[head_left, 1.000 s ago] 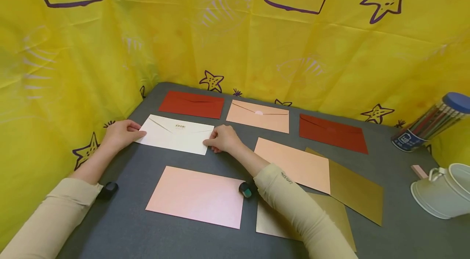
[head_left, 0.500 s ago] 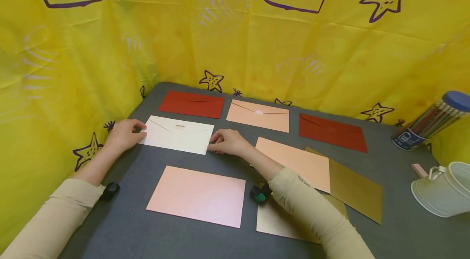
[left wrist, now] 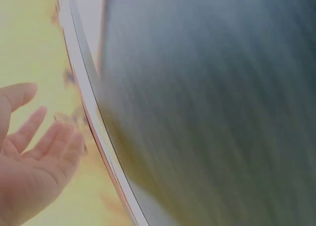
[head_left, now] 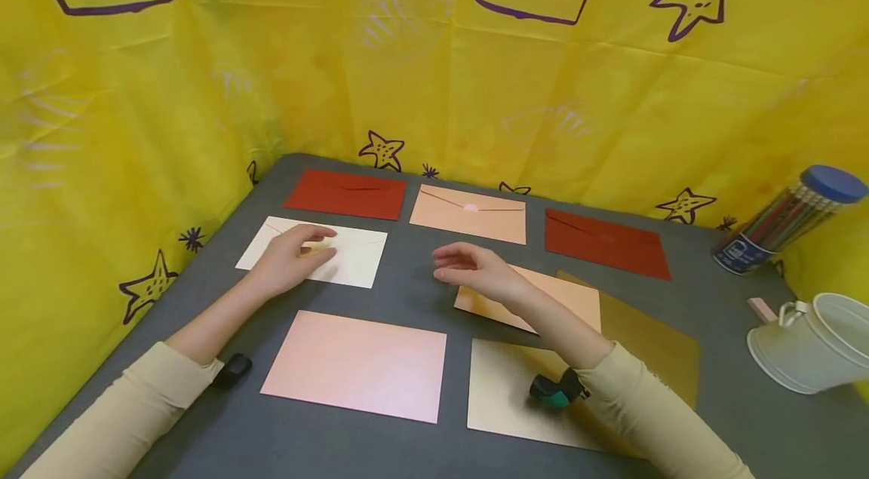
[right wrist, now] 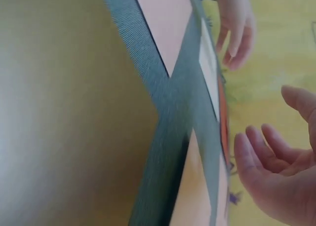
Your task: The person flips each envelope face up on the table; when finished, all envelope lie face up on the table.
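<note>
My left hand is raised over the white envelope, its fingers relaxed and holding nothing; it hides part of that envelope. The left wrist view also shows this hand with loosely spread fingers. To the right, my right hand hovers with relaxed fingers at the left end of a peach envelope, covering part of it. In the right wrist view the right hand appears with nothing in its grasp. A pale pink envelope lies nearer the front, between the two forearms.
Along the back lie a red envelope, a peach one with a round seal and another red envelope. Gold envelopes lie under the right forearm. A pencil tub, a pink block and a white metal mug stand at right.
Both hands have let go of the white envelope's ends. The left hand has moved right, over the envelope; the right hand has moved away to the right. The envelope stays in place.
</note>
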The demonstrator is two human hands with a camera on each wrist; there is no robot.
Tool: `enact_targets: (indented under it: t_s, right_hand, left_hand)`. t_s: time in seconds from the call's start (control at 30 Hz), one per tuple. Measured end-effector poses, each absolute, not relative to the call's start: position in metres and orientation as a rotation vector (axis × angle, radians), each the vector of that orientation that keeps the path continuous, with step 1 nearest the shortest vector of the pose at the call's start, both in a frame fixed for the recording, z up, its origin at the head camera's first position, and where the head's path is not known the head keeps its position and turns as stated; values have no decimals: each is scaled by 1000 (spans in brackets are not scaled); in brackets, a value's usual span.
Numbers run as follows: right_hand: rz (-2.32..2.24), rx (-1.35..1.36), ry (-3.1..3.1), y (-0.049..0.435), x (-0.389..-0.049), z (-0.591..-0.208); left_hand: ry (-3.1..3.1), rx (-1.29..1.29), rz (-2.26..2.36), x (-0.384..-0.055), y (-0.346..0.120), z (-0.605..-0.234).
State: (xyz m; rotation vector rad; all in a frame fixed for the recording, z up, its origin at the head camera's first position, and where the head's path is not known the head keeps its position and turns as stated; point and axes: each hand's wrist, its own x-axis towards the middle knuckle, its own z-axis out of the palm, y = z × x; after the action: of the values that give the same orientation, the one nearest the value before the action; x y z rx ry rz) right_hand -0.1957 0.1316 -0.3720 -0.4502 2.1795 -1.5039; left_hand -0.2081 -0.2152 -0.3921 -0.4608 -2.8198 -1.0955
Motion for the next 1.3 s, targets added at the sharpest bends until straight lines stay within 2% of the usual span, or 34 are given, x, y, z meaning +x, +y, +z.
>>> enact_targets:
  t_s: [0.33,0.63,0.93,1.3]
  right_hand:
    - [-1626,-390,2166,197,-167,-371]
    - [-1469,-360,2401,238,-144,-384]
    - [-1476,-403,2544,269,-128,-391]
    - [-1157,-489,2829,294,-121,-396]
  left_hand:
    - [-2831,-898,-1407,-196,-134,-384]
    - [-2905,-1230,-1293,-190,-91,-382]
    - [-2937,-1409,-1085,-192,-63,-384]
    - [-3026,-1523,-741,-198,-41,-388]
